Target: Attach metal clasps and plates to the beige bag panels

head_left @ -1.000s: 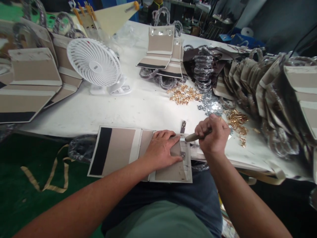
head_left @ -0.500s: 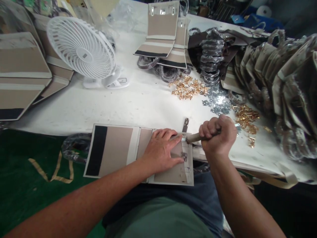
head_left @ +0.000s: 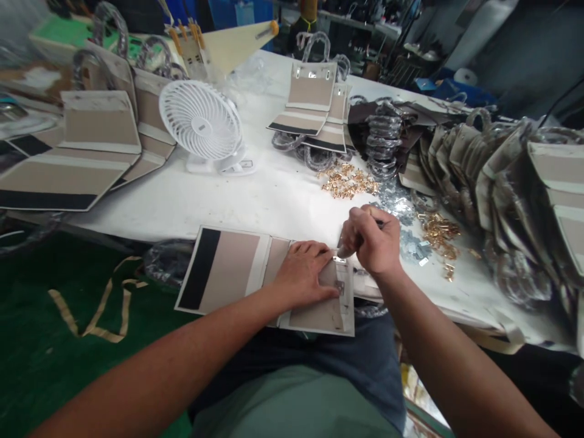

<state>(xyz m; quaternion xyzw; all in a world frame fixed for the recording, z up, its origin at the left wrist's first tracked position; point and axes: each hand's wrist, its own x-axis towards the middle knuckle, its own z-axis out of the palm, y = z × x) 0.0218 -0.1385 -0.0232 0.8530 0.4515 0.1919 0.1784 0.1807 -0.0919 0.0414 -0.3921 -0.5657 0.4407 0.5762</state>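
My left hand [head_left: 305,272] lies flat with fingers spread on an opened-out beige bag panel [head_left: 235,261] with white strips and a black band. The panel rests over the table's front edge and my lap. My right hand [head_left: 371,238] is closed in a fist around a tool with a grey-brown shaft [head_left: 344,250], mostly hidden by the fingers. The shaft's end is beside a small metal plate [head_left: 339,260] at the panel's upper right; contact is unclear. Another metal plate [head_left: 340,286] sits near my left thumb.
A white fan [head_left: 201,125] stands on the white table [head_left: 196,204]. Beyond my right hand are gold fasteners [head_left: 349,180], more gold fasteners [head_left: 438,231] and flat metal plates [head_left: 396,204]. Bag pieces [head_left: 474,158] with wrapped handles crowd the right; others [head_left: 100,125] lie left.
My view has tilted up and shifted left. My right fist has drawn closer to the panel's edge and turned, so the tool's shaft shows less. My left hand stays pressed on the panel.
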